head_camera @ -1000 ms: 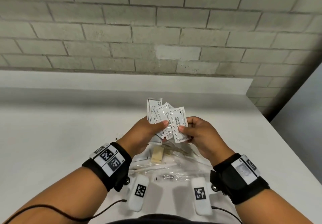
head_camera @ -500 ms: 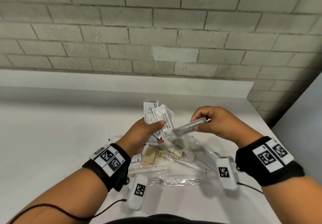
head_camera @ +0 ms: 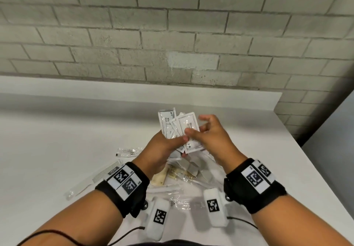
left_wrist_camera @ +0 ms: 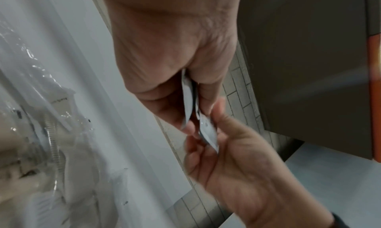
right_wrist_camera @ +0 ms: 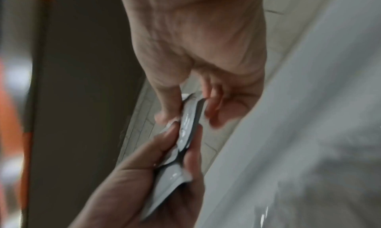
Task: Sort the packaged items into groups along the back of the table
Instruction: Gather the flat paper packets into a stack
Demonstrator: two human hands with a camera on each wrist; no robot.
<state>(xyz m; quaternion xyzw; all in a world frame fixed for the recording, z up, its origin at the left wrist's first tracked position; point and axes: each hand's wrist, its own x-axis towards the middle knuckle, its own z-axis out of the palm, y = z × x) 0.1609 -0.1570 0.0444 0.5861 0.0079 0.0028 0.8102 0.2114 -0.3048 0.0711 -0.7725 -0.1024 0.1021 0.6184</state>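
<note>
Above the table, my left hand (head_camera: 173, 143) grips a fan of several white printed sachets (head_camera: 168, 123) by their lower ends, thumb across the front. My right hand (head_camera: 199, 130) pinches the front sachet (head_camera: 191, 140), thumb on its face and fingers spread behind it. The left wrist view shows the sachets (left_wrist_camera: 188, 101) edge-on between my left thumb and fingers, with the right hand (left_wrist_camera: 208, 133) meeting them from below. In the right wrist view the sachets (right_wrist_camera: 188, 122) sit between both hands' fingertips. A pile of clear-wrapped items (head_camera: 183, 175) lies on the table under my hands.
A comb in a clear wrapper (head_camera: 101, 175) and a small clear packet (head_camera: 127, 152) lie left of the pile. The white table (head_camera: 57, 131) ends at a brick wall (head_camera: 172, 35) behind and drops off on the right.
My right hand pulled one sachet out to the right and turned it, then came back; that sachet now lies at the front of the fan in my left hand.
</note>
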